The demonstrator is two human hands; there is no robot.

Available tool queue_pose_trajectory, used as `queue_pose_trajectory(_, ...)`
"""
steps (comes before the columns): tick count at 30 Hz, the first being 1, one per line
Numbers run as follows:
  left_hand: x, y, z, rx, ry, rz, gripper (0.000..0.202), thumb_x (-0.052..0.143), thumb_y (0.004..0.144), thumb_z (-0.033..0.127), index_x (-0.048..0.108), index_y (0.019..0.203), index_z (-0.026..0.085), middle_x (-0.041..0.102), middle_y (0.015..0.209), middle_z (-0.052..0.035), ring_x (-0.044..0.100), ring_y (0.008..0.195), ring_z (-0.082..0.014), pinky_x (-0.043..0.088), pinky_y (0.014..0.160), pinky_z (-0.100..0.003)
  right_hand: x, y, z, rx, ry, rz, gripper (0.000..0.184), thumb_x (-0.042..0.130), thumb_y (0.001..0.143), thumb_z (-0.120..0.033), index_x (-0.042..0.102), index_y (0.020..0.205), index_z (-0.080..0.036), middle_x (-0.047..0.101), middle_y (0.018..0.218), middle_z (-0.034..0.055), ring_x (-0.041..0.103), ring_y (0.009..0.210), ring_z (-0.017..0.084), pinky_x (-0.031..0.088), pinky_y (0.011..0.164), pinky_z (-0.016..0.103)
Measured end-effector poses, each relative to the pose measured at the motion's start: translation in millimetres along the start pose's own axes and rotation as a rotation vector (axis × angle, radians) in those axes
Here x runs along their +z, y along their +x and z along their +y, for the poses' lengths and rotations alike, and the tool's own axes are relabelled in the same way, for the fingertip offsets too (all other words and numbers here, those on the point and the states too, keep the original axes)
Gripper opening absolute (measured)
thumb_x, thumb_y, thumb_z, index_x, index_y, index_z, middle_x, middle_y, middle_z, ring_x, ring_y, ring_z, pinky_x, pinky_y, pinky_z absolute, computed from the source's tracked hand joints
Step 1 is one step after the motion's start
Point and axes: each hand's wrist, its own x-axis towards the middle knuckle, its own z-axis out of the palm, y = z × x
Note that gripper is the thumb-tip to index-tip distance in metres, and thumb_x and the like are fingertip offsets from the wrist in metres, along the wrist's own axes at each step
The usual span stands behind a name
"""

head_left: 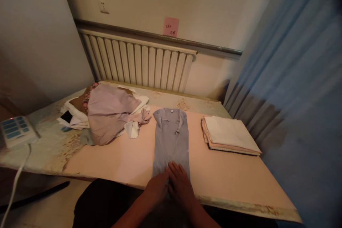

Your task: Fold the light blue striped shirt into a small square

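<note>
A grey-blue ribbed top [171, 139] lies folded into a long narrow strip, its collar end pointing away from me and a small label showing at the neck. My right hand [180, 182] rests on its near end, with fingers stretched out over the fabric. My left hand [158, 186] is close against the right one at the same end. The fingers of my left hand are mostly hidden, so their hold on the top cannot be made out. Below the hands, the near edge of the top is covered from view.
A loose heap of clothes [109, 110] lies to the left, and a stack of folded cloths [229, 133] to the right. Pink sheeting [227, 171] covers the table. A white power strip [18, 131] sits far left, a radiator [139, 60] behind, a blue curtain [299, 107] at right.
</note>
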Motion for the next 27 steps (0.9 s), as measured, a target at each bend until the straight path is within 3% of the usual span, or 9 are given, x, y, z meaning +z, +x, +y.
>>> queue_pose_trajectory(4,-1.2,0.6,-1.7,0.013,-0.003,-0.014,0.045,0.046,0.080,0.016,0.057,0.123,0.019,0.065,0.125,-0.0124,0.061,0.113,-0.0277,0.043,0.097,-0.040,0.4,-1.9,2.2,-0.002,-0.009,0.010,0.059,0.054,0.085,-0.017,0.045,0.143,-0.023,0.039,0.153,0.0078,0.028,0.144,0.026,0.026,0.118,0.052)
queue_pose_trajectory(7,-5.0,1.2,-2.6,0.038,-0.028,-0.021,0.034,0.052,0.078,0.021,0.061,0.111,0.021,0.070,0.111,-0.0088,0.063,0.102,-0.0262,0.045,0.088,-0.037,1.9,-2.5,3.6,-0.015,-0.004,-0.015,0.060,0.054,0.085,-0.021,0.043,0.144,-0.023,0.037,0.154,0.0071,0.027,0.144,0.026,0.025,0.118,0.051)
queue_pose_trajectory(11,-11.8,8.0,-6.1,0.022,-0.020,0.119,0.018,0.046,0.088,0.028,0.063,0.091,0.022,0.067,0.097,-0.0056,0.061,0.091,-0.0213,0.045,0.084,-0.033,6.4,-2.2,5.4,-0.002,-0.016,-0.031,0.067,0.053,0.082,-0.018,0.039,0.147,-0.024,0.035,0.155,0.0055,0.026,0.145,0.026,0.024,0.119,0.051)
queue_pose_trajectory(14,-15.3,20.8,-15.3,0.063,0.115,0.281,0.024,0.039,0.092,0.022,0.062,0.090,0.020,0.064,0.100,-0.0075,0.057,0.097,-0.0214,0.044,0.089,-0.035,8.5,-1.9,6.1,-0.008,-0.025,-0.051,0.076,0.053,0.079,-0.016,0.032,0.151,-0.025,0.030,0.157,0.0042,0.023,0.146,0.027,0.022,0.119,0.053)
queue_pose_trajectory(17,-15.2,38.8,-29.4,0.239,0.219,0.343,0.029,0.039,0.091,0.014,0.062,0.108,0.018,0.062,0.122,-0.0106,0.050,0.121,-0.0244,0.040,0.103,-0.041,7.2,-1.5,5.0,-0.004,-0.047,-0.049,0.080,0.051,0.077,-0.015,0.027,0.153,-0.026,0.026,0.159,0.0033,0.022,0.146,0.027,0.023,0.119,0.053)
queue_pose_trajectory(21,-11.2,64.2,-44.8,0.449,0.249,0.270,0.042,0.041,0.093,0.016,0.050,0.134,0.020,0.044,0.150,-0.0089,0.028,0.144,-0.0241,0.027,0.117,-0.046,6.7,-0.1,4.4,-0.029,-0.083,-0.025,0.083,0.052,0.077,-0.017,0.023,0.154,-0.024,0.026,0.159,0.0044,0.023,0.146,0.027,0.026,0.118,0.050)
queue_pose_trajectory(24,-8.5,77.8,-49.5,0.539,0.250,0.140,0.049,0.045,0.091,0.017,0.045,0.139,0.022,0.040,0.153,-0.0073,0.028,0.145,-0.0237,0.025,0.118,-0.044,16.8,0.9,12.0,-0.087,-0.127,0.028,0.080,0.054,0.078,-0.021,0.027,0.153,-0.022,0.035,0.154,0.0080,0.029,0.143,0.029,0.032,0.115,0.050)
queue_pose_trajectory(27,-5.6,84.9,-52.3,0.570,0.233,0.095,0.044,0.046,0.092,0.018,0.049,0.136,0.023,0.048,0.147,-0.0062,0.035,0.141,-0.0227,0.026,0.117,-0.041,34.5,0.3,30.4,-0.156,-0.170,0.068,0.070,0.055,0.083,-0.025,0.034,0.150,-0.025,0.047,0.147,0.0091,0.041,0.137,0.030,0.041,0.109,0.048)
